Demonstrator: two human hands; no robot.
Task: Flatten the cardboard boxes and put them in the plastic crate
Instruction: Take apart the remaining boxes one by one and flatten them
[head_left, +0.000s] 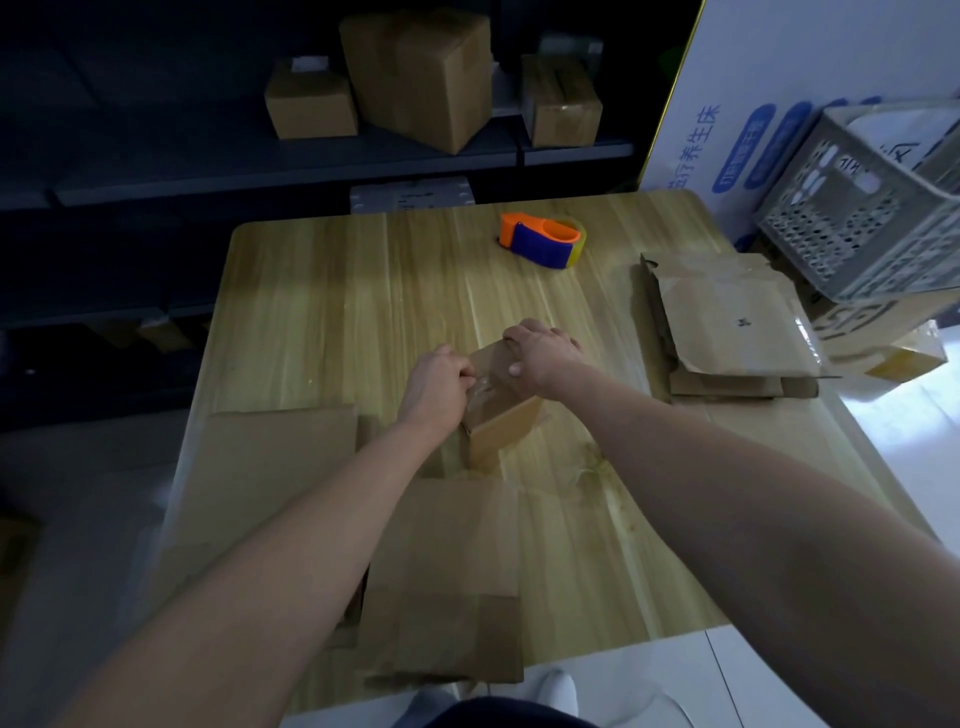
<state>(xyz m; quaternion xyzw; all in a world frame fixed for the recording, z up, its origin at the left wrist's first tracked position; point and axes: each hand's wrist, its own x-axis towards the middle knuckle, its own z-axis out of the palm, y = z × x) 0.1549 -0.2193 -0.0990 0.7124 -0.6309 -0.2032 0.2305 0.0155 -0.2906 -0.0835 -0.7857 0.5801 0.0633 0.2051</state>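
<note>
A small brown cardboard box (501, 423) stands upright in the middle of the wooden table (322, 312). My left hand (436, 387) pinches the clear tape on the box's top, fingers curled. My right hand (543, 353) grips the top far edge of the same box. Flattened cardboard (740, 322) lies stacked at the table's right side. Another flat piece (275, 467) lies at the near left, and one more flat sheet (447, 582) lies near the front edge. The grey plastic crate (852, 218) sits tilted off the table's far right, with cardboard in it.
An orange and blue tape dispenser (543, 241) sits at the back of the table. Dark shelves behind hold three sealed boxes (415, 73). A white printed carton (769, 78) stands at the right. A strip of crumpled tape (592, 467) lies right of the box.
</note>
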